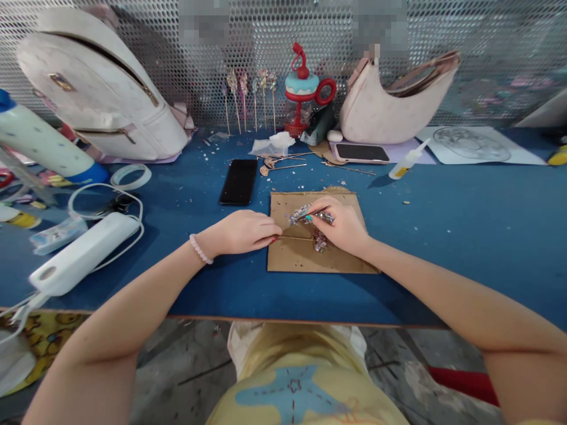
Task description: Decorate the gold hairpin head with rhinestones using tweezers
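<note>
A brown cardboard sheet (287,260) lies on the blue table in front of me. My left hand (252,230) is closed at its left edge, pinching the end of a thin wooden stick (295,238). At the stick's right end is a glittery cluster of small beads (319,241), partly under my right hand (339,223). That hand grips dark, slim tweezers (319,210), their tip down at a pile of loose shiny rhinestones (297,215) on the cardboard. My right fingers partly hide the pile.
A black phone (239,182) lies left of the cardboard, with loose sticks (286,166) behind. A glue bottle (405,164) stands at right. Decorated sticks (256,100), a red-handled cup (302,88) and two bags line the back. A white power strip (84,254) sits at left.
</note>
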### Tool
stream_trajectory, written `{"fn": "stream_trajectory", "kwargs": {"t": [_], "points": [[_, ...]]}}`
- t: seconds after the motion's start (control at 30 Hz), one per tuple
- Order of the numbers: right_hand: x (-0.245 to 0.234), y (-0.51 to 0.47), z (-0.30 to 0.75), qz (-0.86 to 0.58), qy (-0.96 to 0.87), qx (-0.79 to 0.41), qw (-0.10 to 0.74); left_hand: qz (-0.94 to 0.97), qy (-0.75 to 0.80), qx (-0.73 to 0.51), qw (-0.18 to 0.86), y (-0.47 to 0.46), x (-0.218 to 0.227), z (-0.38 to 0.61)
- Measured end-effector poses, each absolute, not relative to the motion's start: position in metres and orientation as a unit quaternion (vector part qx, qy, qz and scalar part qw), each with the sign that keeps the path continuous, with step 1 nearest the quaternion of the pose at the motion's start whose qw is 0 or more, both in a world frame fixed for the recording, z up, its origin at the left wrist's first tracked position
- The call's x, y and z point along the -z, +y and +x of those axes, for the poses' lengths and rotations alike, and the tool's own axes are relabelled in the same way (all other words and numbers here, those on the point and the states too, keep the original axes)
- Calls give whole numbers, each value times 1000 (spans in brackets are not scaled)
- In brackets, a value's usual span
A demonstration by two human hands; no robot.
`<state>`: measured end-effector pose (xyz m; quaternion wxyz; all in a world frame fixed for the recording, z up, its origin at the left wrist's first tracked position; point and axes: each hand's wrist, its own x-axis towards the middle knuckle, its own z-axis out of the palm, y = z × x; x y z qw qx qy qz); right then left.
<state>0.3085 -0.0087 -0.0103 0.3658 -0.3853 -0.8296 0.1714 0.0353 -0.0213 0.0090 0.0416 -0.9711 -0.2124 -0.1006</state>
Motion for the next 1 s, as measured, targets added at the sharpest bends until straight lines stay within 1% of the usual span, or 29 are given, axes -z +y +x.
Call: {"fn": "stream_trajectory", "kwargs": {"t": [0.37,0.57,1.0], "points": [[13,-8,310,-393,-825,-167,370,-972,-206,106,43,-21,-9,35],[14,-10,311,-348,-843,-166,375,-972,-204,107,48,-21,-10,33],[15,-10,310,-302,-862,-155,376,-972,-200,109,53,-19,-10,31]]}}
